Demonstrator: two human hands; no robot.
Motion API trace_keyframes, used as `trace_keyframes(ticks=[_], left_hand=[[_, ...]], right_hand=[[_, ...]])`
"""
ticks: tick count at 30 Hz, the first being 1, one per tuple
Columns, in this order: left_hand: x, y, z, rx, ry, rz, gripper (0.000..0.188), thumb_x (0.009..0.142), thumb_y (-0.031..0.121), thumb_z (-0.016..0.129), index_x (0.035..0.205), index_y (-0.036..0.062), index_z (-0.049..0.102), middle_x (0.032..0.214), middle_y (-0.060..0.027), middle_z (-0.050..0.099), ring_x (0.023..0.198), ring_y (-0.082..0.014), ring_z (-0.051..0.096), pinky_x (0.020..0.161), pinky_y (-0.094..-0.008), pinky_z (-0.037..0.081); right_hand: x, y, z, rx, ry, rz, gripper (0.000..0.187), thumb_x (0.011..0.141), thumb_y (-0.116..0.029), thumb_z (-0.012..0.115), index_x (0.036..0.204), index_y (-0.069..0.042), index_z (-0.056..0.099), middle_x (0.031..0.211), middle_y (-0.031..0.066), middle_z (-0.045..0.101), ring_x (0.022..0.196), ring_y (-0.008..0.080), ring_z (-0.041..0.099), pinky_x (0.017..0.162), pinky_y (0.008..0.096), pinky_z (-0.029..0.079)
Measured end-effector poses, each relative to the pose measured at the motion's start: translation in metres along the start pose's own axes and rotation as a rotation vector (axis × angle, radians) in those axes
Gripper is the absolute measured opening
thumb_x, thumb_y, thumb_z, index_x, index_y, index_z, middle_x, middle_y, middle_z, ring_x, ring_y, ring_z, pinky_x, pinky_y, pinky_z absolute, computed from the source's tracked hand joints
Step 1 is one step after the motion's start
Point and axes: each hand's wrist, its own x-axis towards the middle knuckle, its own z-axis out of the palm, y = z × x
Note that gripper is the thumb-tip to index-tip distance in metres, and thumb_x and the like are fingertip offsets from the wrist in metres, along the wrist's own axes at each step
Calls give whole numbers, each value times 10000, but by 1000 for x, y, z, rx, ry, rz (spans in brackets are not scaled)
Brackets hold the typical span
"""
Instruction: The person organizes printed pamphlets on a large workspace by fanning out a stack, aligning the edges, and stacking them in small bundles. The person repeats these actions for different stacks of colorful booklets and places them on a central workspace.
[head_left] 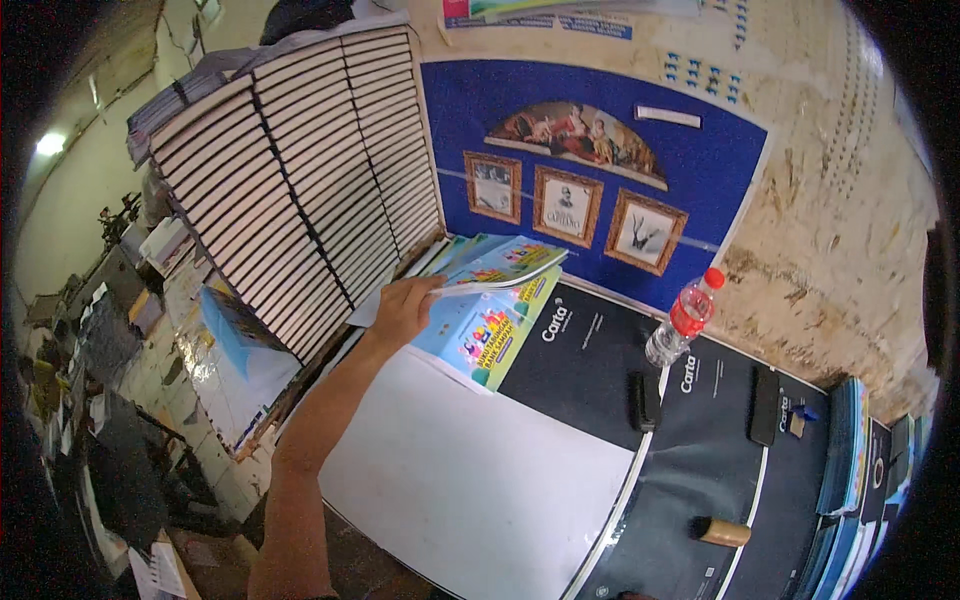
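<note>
My left hand [405, 308] reaches to the far left of the table, its fingers closed on the near left edge of several thin colourful booklets [510, 262]. The booklets' far right ends are raised and bend slightly. Below them lies a blue and yellow booklet [488, 345] with cartoon figures on its cover, apparently on top of a pile. A large white sheet [470, 480] covers the table nearest to this arm. My right hand is out of view.
A clear bottle with a red cap [685, 318] stands by the wall on the black table covering [590, 350]. Two black oblong objects [646, 402] and a wooden-handled tool [724, 532] lie nearby. Booklet stacks [850, 450] line the right edge. A slatted panel [300, 160] rises left.
</note>
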Motion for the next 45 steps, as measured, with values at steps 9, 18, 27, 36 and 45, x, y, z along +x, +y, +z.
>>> trace_keyframes(ticks=[9, 18, 27, 36, 45], left_hand=[[131, -21, -98, 243, 130, -6, 99, 883, 104, 684, 931, 49, 618, 728, -141, 660, 633, -351, 645, 593, -456, 518], [53, 151, -213, 196, 285, -311, 414, 1058, 313, 402, 805, 17, 544, 588, -156, 507, 484, -339, 508, 474, -423, 364], [-151, 243, -117, -116, 110, -674, 249, 1042, 253, 474, 963, 25, 534, 874, -168, 602, 787, -283, 600, 694, -393, 477], [-92, 263, -125, -1106, -241, -686, 415, 737, -6, 850, 904, 78, 479, 979, -103, 664, 918, -139, 618, 858, -321, 512], [-102, 255, -123, -1419, -291, -928, 259, 886, 197, 711, 977, -27, 620, 1026, -174, 689, 1004, -242, 679, 916, -386, 554]], right_hand=[[126, -142, -124, 593, 312, 165, 364, 892, -81, 721, 1226, 23, 621, 1266, 234, 581, 1118, 351, 611, 935, 431, 501], [248, -257, -207, 884, 887, 195, 553, 696, -188, 837, 1166, 35, 650, 1130, 190, 663, 1121, 296, 598, 967, 444, 475], [202, -192, -213, 867, 524, 161, 222, 891, -194, 776, 883, 19, 712, 847, 46, 709, 808, 135, 641, 777, 306, 506], [197, -163, -175, 841, 442, 0, 293, 742, -148, 803, 979, 1, 714, 962, 135, 722, 923, 215, 683, 841, 349, 541], [197, -146, -169, 935, 316, -35, 331, 725, -90, 778, 1038, 17, 763, 1116, 188, 735, 1032, 250, 701, 929, 374, 543]])
